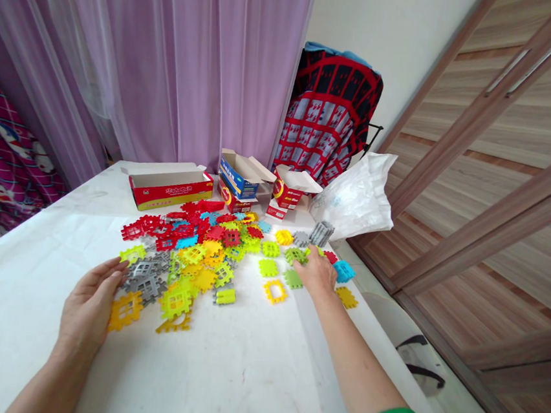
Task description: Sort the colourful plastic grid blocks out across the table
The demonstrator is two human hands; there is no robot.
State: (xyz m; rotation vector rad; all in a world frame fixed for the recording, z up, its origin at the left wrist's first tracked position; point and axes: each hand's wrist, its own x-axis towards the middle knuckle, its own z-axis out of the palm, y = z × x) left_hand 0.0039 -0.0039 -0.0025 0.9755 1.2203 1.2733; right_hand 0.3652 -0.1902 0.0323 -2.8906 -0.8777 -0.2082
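Yellow plastic tile (125, 311) lies against the open left hand (88, 305) on the table (16, 311), beside the heaped tiles (193, 250); the right hand (315, 272) sits curled over green tiles (296, 256), grip unclear.

No wording can be read anywhere. The red-and-yellow carton (170, 190), the blue-and-white box (239, 177) and the red-and-white box (286, 191) all carry printed panels, but their lettering is too small and blurred to make out. The white plastic bag (354, 198) shows only faint bluish printing, also illegible. The plastic building tiles (203, 280) show no readable marks.
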